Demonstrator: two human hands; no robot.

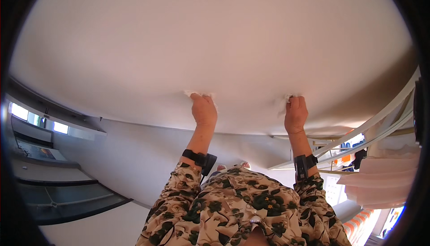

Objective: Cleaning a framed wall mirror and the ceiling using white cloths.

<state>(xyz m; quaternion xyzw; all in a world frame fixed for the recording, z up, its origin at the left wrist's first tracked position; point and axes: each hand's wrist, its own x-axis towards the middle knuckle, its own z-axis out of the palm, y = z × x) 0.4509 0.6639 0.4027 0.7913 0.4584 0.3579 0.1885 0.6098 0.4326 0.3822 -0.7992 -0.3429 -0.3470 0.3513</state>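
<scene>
A large, smooth, pale surface [228,48], which looks like a wall, fills the view before me. My left hand [204,110] is closed on a crumpled white piece of tissue or thin cloth [189,93] at this surface, with ragged bits showing around its fingers. To the right and at a similar height, my right hand [296,114] pinches another crumpled whitish piece [288,97] against the same surface. Most of each piece is hidden by the fingers. Both forearms reach forward, apart from each other, with black devices strapped at the wrists.
At the right are a white frame [376,118] and hanging pink cloth [383,179], with an orange-striped fabric [361,226] lower down. A dark-framed glass panel [70,197] and small windows [60,127] are at the left. My feet [245,165] show below.
</scene>
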